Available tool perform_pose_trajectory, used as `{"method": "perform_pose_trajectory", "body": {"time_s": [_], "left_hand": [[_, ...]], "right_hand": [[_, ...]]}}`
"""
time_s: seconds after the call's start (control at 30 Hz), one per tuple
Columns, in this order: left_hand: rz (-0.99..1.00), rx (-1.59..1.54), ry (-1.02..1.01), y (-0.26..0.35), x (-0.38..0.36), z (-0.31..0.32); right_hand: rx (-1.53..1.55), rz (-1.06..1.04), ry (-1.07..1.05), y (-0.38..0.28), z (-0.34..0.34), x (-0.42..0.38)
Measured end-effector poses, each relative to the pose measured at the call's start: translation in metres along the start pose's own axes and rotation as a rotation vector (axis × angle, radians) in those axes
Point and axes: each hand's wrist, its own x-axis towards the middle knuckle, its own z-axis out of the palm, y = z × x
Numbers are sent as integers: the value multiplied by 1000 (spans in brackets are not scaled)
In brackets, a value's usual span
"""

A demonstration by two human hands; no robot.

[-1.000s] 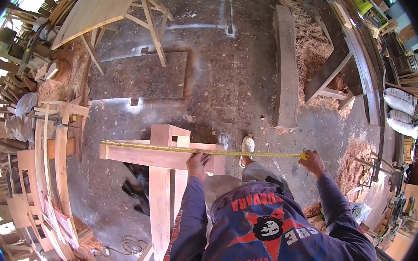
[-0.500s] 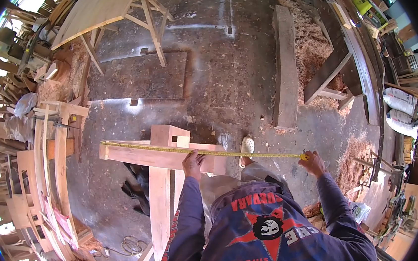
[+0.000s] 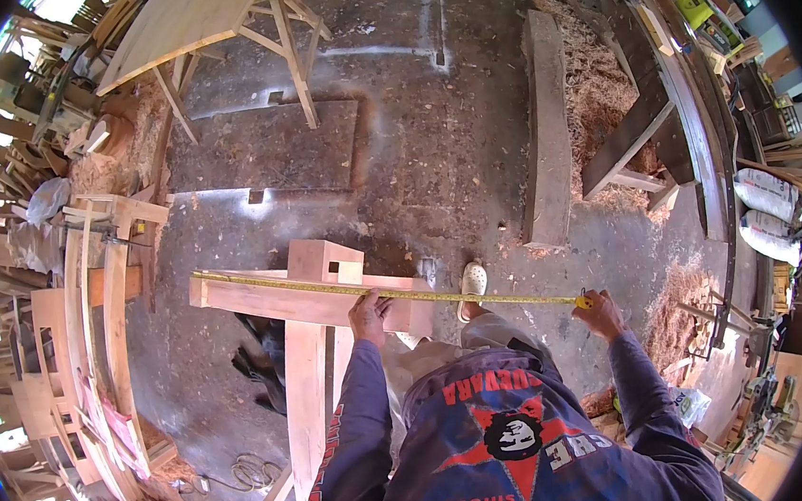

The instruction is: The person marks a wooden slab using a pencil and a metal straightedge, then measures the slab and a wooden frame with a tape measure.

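A yellow tape measure (image 3: pixel 481 298) is drawn out along a pale wooden beam (image 3: pixel 262 301), from the beam's left end past its right end. My left hand (image 3: pixel 367 316) is closed at the beam's upper edge, with its fingers on the tape blade. Out to the right, my right hand (image 3: pixel 604 314) grips the yellow tape case (image 3: pixel 583 302), and the blade spans the air between my hands. A wooden block with a square hole (image 3: pixel 326 260) stands against the beam's far side. Beneath the beam runs a long upright timber (image 3: pixel 307 402).
A thick timber (image 3: pixel 545 133) lies on the floor at right, beside wood shavings (image 3: pixel 597 90). A wooden table on trestle legs (image 3: pixel 182 31) stands at the upper left. Curved wooden frames (image 3: pixel 94 344) lean at left. A coiled cord (image 3: pixel 253 471) lies on the floor.
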Motion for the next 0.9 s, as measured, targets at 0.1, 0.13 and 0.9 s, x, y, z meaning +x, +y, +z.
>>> {"method": "perform_pose_trajectory", "body": {"time_s": [0.1,0.13,0.9], "left_hand": [[-3,4,-6,-1,1,-1],[-3,3,-7,-1,0,-1],[4,1,-25,-2,-2,-1]], "right_hand": [[-9,-38,11,11,8,7],[-12,-52,15,15,12,9],[-2,-16,12,-2,-3,1]]}}
